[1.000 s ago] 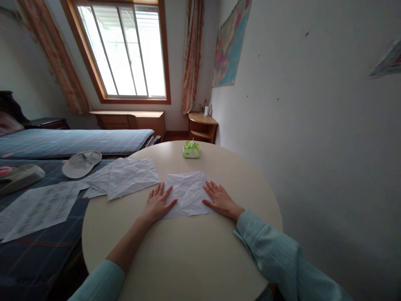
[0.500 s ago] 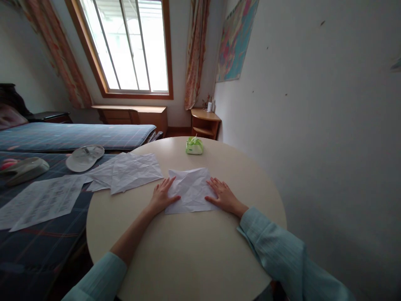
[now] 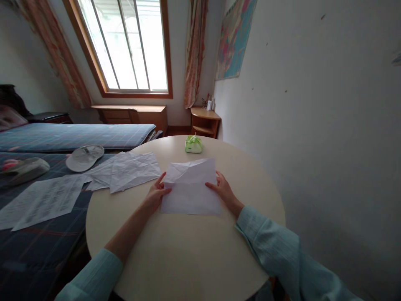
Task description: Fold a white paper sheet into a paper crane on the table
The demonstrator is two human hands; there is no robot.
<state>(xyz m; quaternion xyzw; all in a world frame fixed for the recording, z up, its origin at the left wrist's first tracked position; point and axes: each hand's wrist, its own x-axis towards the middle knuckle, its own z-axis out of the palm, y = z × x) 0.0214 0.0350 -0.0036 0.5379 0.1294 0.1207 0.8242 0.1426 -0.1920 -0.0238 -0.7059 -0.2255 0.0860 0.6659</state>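
round cream table (image 3: 175, 255), window end of the room. loose pile of creased white paper sheets (image 3: 133, 173) at its left side, running off over the bed edge; unchanged over the last second. single white paper sheet (image 3: 191, 196) on the near middle of the table, just right of the pile; near part looks smoother than a second ago, a crease across it. whether it fully clears the tabletop, cannot tell. left hand (image 3: 156, 193) and right hand (image 3: 223, 188) lay flat pressing it; now each grips a side edge, thumb on top, fingers narrowed at the edge, undersides hidden. reads as pressing given over to handling the sheet. green soft packet (image 3: 193, 144), perhaps tissues, beyond it, untouched.
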